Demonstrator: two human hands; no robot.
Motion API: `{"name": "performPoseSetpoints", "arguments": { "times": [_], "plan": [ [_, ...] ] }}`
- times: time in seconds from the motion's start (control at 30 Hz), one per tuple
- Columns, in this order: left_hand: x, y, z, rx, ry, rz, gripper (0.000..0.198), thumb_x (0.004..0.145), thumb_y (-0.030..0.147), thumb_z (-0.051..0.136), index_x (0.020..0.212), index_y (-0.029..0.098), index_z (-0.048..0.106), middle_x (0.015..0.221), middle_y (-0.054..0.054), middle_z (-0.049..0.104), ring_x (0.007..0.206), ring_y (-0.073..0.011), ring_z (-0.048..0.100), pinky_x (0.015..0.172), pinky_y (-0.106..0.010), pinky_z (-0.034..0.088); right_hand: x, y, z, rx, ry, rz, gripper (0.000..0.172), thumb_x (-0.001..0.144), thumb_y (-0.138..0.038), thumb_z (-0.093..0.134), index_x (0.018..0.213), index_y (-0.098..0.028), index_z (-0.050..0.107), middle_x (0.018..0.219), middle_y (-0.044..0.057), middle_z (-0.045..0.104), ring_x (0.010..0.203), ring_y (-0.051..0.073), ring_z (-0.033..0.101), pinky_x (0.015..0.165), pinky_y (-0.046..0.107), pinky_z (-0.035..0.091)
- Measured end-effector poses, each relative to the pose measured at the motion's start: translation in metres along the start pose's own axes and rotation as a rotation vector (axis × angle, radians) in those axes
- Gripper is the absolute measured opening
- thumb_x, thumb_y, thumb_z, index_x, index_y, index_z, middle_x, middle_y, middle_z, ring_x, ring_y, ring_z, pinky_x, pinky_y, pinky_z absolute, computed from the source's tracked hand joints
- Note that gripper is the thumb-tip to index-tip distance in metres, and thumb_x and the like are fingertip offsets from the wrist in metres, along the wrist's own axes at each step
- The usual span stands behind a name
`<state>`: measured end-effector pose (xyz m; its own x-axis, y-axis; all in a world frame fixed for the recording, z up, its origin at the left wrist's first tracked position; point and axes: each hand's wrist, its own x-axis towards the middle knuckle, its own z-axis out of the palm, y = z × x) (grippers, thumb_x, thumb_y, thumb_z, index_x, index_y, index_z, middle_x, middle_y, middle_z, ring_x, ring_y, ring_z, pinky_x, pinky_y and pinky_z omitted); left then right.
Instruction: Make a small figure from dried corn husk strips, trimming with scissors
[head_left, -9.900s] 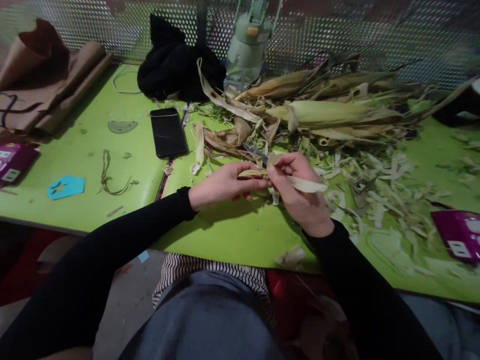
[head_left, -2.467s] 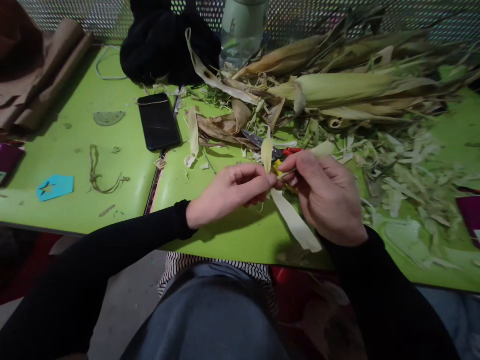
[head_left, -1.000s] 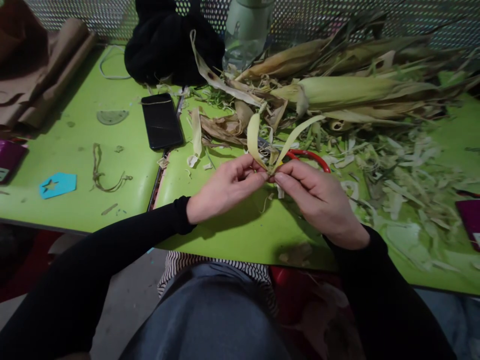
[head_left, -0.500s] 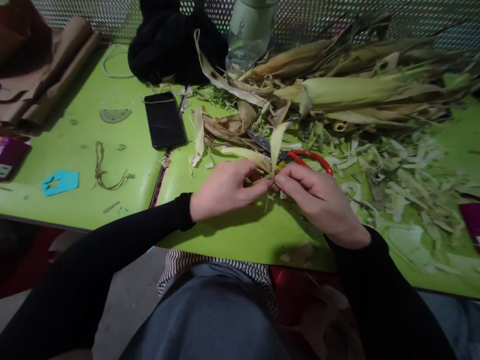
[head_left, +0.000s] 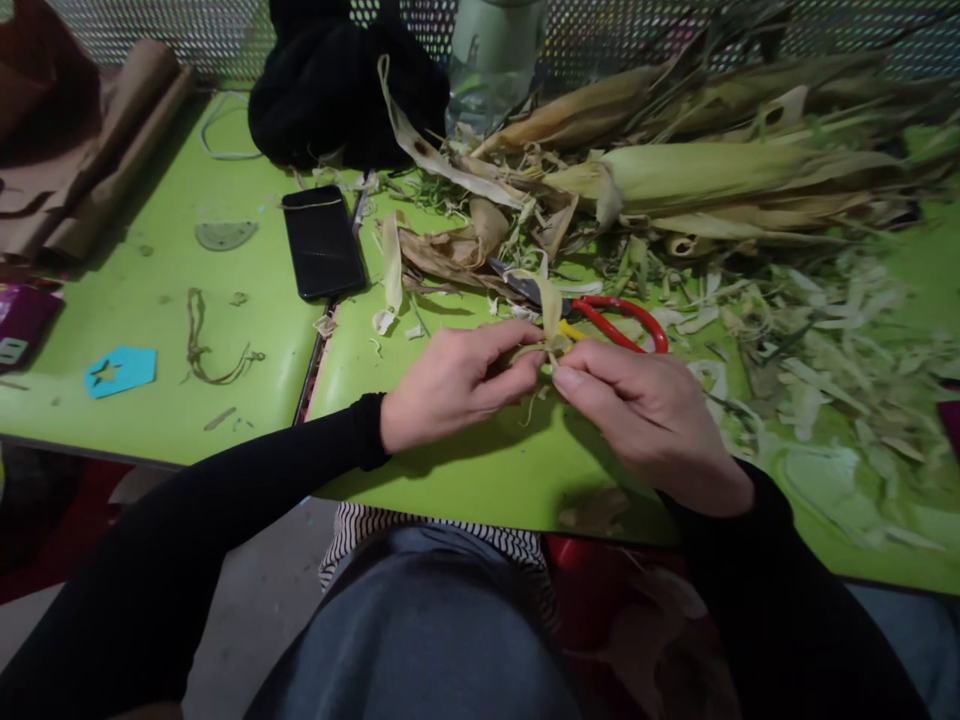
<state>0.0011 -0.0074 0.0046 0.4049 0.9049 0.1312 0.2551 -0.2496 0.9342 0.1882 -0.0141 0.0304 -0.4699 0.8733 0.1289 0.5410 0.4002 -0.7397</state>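
Note:
My left hand and my right hand meet over the green table, both pinching a small folded strip of pale corn husk between fingertips. The strip's short end sticks up between the two thumbs. Red-handled scissors lie just behind my hands, blades pointing left. Unhusked corn cobs lie in a heap at the back right.
A black phone lies left of the husk pile, with a dark cloth bundle and a pale green bottle behind. Husk scraps litter the right side. Brown paper, a blue tag and twine lie at left.
The long husk ends that stood up between my hands are now folded down into a short stub. Both hands have stayed together, shifting slightly towards me.

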Motion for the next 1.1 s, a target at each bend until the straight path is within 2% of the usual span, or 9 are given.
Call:
{"name": "performPoseSetpoints", "arguments": {
  "times": [0.17, 0.4, 0.57, 0.67, 0.77, 0.83, 0.9, 0.97, 1.1],
  "plan": [
    [0.005, -0.004, -0.009, -0.261, -0.070, -0.138, 0.022, 0.090, 0.035, 0.061, 0.098, 0.015, 0.063, 0.080, -0.002, 0.067, 0.057, -0.0077, 0.059, 0.049, -0.017, 0.044, 0.007, 0.011, 0.006, -0.154, 0.106, -0.067, 0.019, 0.096, -0.031, 0.051, 0.079, -0.026, 0.057, 0.072, 0.002, 0.061, 0.065, 0.018, 0.054, 0.063, 0.034, 0.039],
    [0.008, 0.002, -0.011, -0.311, 0.030, -0.223, 0.023, 0.087, 0.031, 0.067, 0.099, 0.012, 0.068, 0.070, 0.001, 0.065, 0.049, -0.0046, 0.047, 0.044, -0.017, 0.037, 0.008, 0.012, 0.005, -0.114, 0.195, -0.085, 0.017, 0.095, -0.033, 0.055, 0.084, -0.028, 0.066, 0.083, 0.005, 0.068, 0.078, 0.024, 0.062, 0.072, 0.038, 0.043],
    [0.010, 0.004, -0.013, -0.514, -0.120, -0.394, 0.017, 0.092, 0.024, 0.059, 0.103, 0.012, 0.063, 0.085, -0.004, 0.073, 0.053, -0.0061, 0.062, 0.045, -0.016, 0.044, 0.009, 0.012, 0.005, -0.060, 0.154, -0.037, 0.017, 0.095, -0.035, 0.057, 0.082, -0.028, 0.067, 0.077, 0.003, 0.067, 0.070, 0.022, 0.058, 0.065, 0.036, 0.041],
    [0.011, 0.004, -0.018, -0.526, -0.210, -0.441, 0.017, 0.092, 0.029, 0.063, 0.097, 0.013, 0.065, 0.092, -0.006, 0.075, 0.044, -0.0018, 0.056, 0.037, -0.014, 0.035, 0.010, 0.015, 0.006, -0.082, 0.118, -0.058, 0.018, 0.095, -0.036, 0.058, 0.082, -0.028, 0.067, 0.077, 0.003, 0.067, 0.069, 0.021, 0.059, 0.065, 0.037, 0.043],
    [0.012, 0.004, -0.020, -0.549, -0.154, -0.465, 0.012, 0.092, 0.026, 0.063, 0.095, 0.014, 0.064, 0.089, -0.003, 0.076, 0.034, 0.0026, 0.041, 0.032, -0.014, 0.023, 0.008, 0.018, 0.005, -0.171, 0.320, -0.082, 0.007, 0.093, -0.033, 0.062, 0.093, -0.027, 0.067, 0.091, 0.006, 0.068, 0.085, 0.025, 0.062, 0.073, 0.040, 0.046],
    [0.012, 0.004, -0.019, -0.643, -0.054, -0.473, 0.011, 0.094, 0.026, 0.060, 0.093, 0.016, 0.062, 0.092, -0.002, 0.077, 0.033, 0.0031, 0.035, 0.031, -0.014, 0.021, 0.006, 0.020, 0.006, -0.265, 0.576, -0.148, 0.010, 0.090, -0.029, 0.066, 0.100, -0.026, 0.066, 0.103, 0.010, 0.067, 0.101, 0.029, 0.060, 0.083, 0.043, 0.045],
    [0.011, 0.005, -0.017, -0.743, 0.045, -0.463, 0.012, 0.096, 0.028, 0.058, 0.091, 0.017, 0.059, 0.097, -0.001, 0.077, 0.034, 0.0031, 0.034, 0.031, -0.014, 0.020, 0.004, 0.020, 0.008, -0.308, 0.667, -0.218, 0.008, 0.089, -0.026, 0.067, 0.097, -0.025, 0.066, 0.101, 0.011, 0.067, 0.103, 0.030, 0.059, 0.089, 0.045, 0.044],
    [0.011, 0.006, -0.015, -0.804, 0.105, -0.443, 0.013, 0.096, 0.029, 0.058, 0.092, 0.017, 0.057, 0.098, -0.001, 0.076, 0.035, 0.0028, 0.034, 0.031, -0.013, 0.019, 0.005, 0.018, 0.015, -0.228, 0.479, -0.215, 0.005, 0.091, -0.028, 0.064, 0.092, -0.023, 0.066, 0.094, 0.009, 0.068, 0.094, 0.027, 0.061, 0.087, 0.043, 0.045],
    [0.012, 0.004, -0.010, -0.787, 0.094, -0.366, 0.009, 0.096, 0.025, 0.056, 0.098, 0.016, 0.054, 0.090, -0.001, 0.074, 0.037, 0.0018, 0.036, 0.034, -0.014, 0.021, 0.008, 0.017, 0.030, 0.051, 0.058, -0.058, 0.023, 0.095, -0.043, 0.058, 0.089, -0.021, 0.063, 0.089, 0.005, 0.068, 0.079, 0.021, 0.062, 0.069, 0.035, 0.047]
  ]
}}
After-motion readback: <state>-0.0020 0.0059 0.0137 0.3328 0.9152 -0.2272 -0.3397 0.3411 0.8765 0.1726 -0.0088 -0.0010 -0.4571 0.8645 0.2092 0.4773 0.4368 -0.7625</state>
